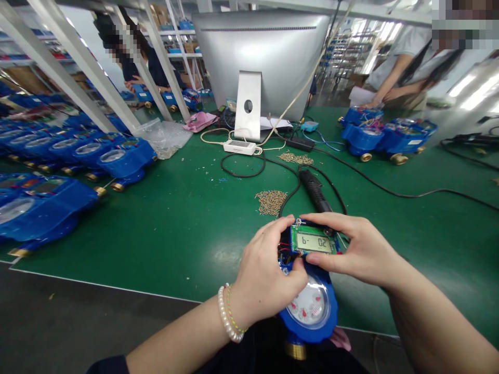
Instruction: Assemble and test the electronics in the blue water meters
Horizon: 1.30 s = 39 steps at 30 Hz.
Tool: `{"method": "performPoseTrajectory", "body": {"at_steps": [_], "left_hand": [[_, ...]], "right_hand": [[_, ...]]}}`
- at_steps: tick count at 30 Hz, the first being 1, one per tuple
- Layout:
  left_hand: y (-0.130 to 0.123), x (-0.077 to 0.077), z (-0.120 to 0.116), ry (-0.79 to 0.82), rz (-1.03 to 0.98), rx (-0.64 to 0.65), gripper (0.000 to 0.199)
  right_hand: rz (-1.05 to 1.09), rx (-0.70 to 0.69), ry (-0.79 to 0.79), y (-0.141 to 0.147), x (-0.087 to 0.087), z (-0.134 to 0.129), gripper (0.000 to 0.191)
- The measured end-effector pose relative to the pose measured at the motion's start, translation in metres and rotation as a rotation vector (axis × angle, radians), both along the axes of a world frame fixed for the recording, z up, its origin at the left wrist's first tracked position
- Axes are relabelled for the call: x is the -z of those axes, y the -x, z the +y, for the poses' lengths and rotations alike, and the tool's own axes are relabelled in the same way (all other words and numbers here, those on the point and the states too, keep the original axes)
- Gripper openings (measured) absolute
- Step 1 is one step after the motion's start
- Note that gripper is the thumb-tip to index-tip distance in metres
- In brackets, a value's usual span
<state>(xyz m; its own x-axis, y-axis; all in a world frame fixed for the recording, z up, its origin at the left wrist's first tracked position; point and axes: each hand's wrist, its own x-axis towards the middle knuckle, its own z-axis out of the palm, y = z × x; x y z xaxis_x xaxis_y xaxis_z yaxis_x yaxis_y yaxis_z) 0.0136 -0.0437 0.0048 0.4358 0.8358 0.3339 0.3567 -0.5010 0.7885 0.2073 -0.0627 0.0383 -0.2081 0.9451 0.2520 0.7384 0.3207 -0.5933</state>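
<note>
A blue water meter (329, 304) with a round dial and a brass end lies at the table's front edge. Its upper part holds a green circuit board with a lit-looking display (314, 242) showing characters. My left hand (267, 270), with a beaded bracelet at the wrist, curls round the left side of the board and housing. My right hand (360, 249) pinches the board's right part between thumb and fingers. Just beyond the hands lies a black electric screwdriver (315, 191). A pile of small screws (272, 201) sits to its left.
Rows of blue meters (127, 156) fill the left side; more meters (401, 139) stand at the back right. A monitor (261, 52) stands at the back, with cables and a second screw pile (296, 158) before it. Two people are beyond the green table (175, 223).
</note>
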Motion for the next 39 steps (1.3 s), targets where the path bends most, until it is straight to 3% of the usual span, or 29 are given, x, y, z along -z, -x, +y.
{"method": "performPoseTrajectory", "body": {"at_steps": [9,17,23,29,36,39], "left_hand": [[0.000,-0.002,0.002,0.009,0.007,0.006,0.058],[0.020,-0.009,0.023,0.047,0.062,0.202,0.058],[0.021,-0.006,0.024,-0.019,0.054,0.165,0.054],[0.018,-0.005,0.024,-0.088,0.064,0.164,0.053],[0.028,-0.010,0.036,-0.134,0.120,0.291,0.053],[0.035,-0.011,0.041,-0.155,0.124,0.303,0.040]], "right_hand": [[-0.013,-0.002,0.004,-0.002,0.002,-0.001,0.053],[-0.028,-0.019,-0.005,-0.002,0.004,-0.001,0.053],[-0.042,-0.041,0.010,-0.001,0.005,-0.002,0.053],[-0.143,0.006,0.037,0.008,0.006,-0.003,0.070],[-0.127,-0.027,-0.070,0.014,0.010,-0.002,0.052],[-0.138,-0.016,-0.092,0.013,0.011,-0.003,0.052]]}}
